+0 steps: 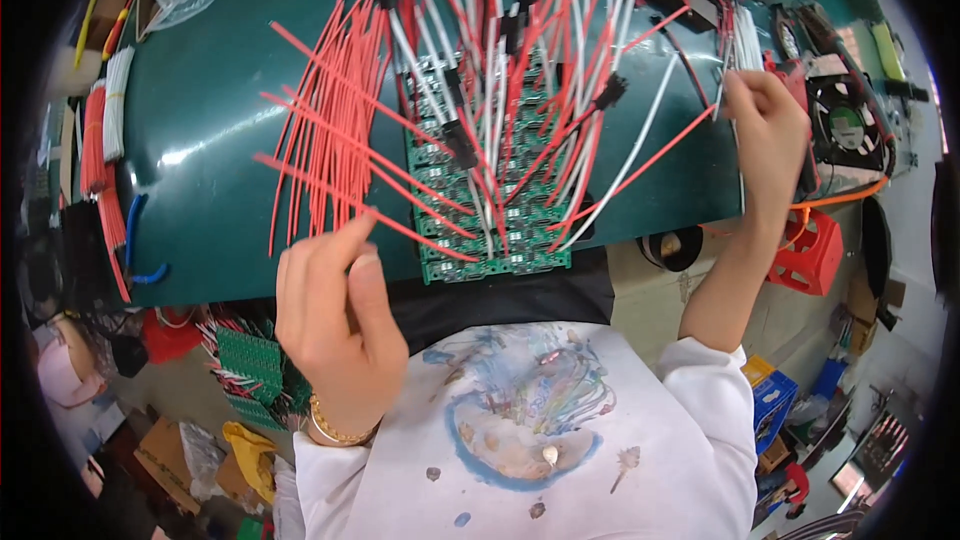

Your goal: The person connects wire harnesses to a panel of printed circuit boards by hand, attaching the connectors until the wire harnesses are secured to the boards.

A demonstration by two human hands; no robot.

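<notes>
My left hand [330,315] is raised over the near edge of the green mat [200,120], its fingertips pinching the ends of a fan of loose red wires [330,140] that spread up and left. My right hand [765,130] reaches to the right edge of the mat and is closed on the ends of white wires [745,40]. Between the hands lies a green circuit board panel [490,210] with many red and white wires [520,70] and black connectors standing up from it.
Bundles of red and white wires [105,120] lie at the mat's left edge beside blue-handled pliers [135,240]. A small black fan [845,125] and a red plastic stand [810,250] sit at the right. More wired green boards [250,365] lie below the bench on the left.
</notes>
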